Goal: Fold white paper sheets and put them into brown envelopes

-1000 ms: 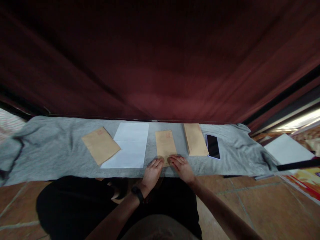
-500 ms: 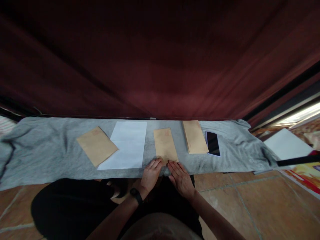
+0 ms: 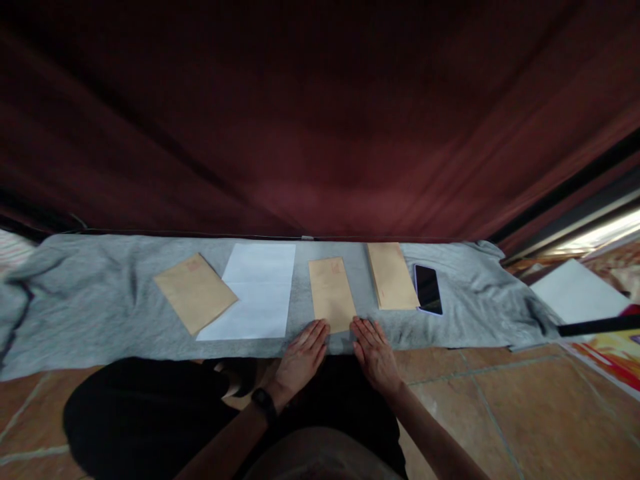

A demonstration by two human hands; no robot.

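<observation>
A brown paper envelope with a faint red print near its far edge lies flat on the grey cloth in front of me. At its near left corner rests my left hand, fingers stretched out flat. My right hand lies flat at the near right corner, its fingertips touching the edge. Neither hand is gripping anything. A dark band circles my left wrist.
Left of the envelope are white paper sheets, partly covered by brown envelopes. To the right lie a stack of brown envelopes and a phone. A grey cloth covers the narrow table; a dark red curtain hangs behind.
My hands have moved apart along the envelope's near edge, the left slightly leftward and the right to the right corner. The near edge now shows between them.
</observation>
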